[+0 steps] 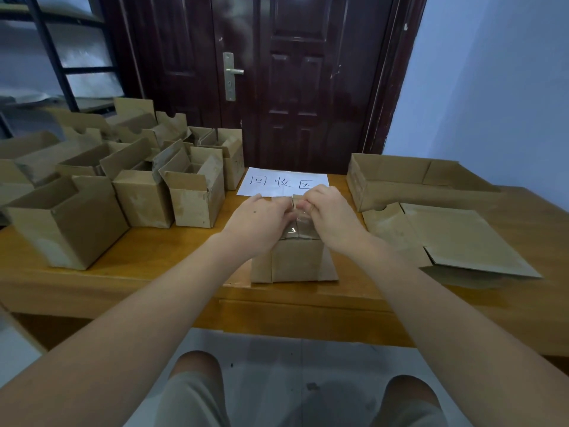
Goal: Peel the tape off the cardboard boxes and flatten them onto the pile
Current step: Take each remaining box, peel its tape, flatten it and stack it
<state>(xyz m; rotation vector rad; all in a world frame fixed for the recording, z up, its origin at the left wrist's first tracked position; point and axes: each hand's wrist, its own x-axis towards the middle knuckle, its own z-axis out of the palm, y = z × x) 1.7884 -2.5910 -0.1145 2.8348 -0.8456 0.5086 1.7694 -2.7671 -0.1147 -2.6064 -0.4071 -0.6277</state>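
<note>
A wooden table stands against a dark brown door with a metal handle; a pale wall rises to the right and a shelf rack to the left. Near the table's front edge sits a small cardboard box, clear tape along its top seam. The left hand and right hand curl their fingers onto the tape at the far top edge. Open boxes crowd the left; flattened cardboard lies right. A sheet of paper lies behind.
</note>
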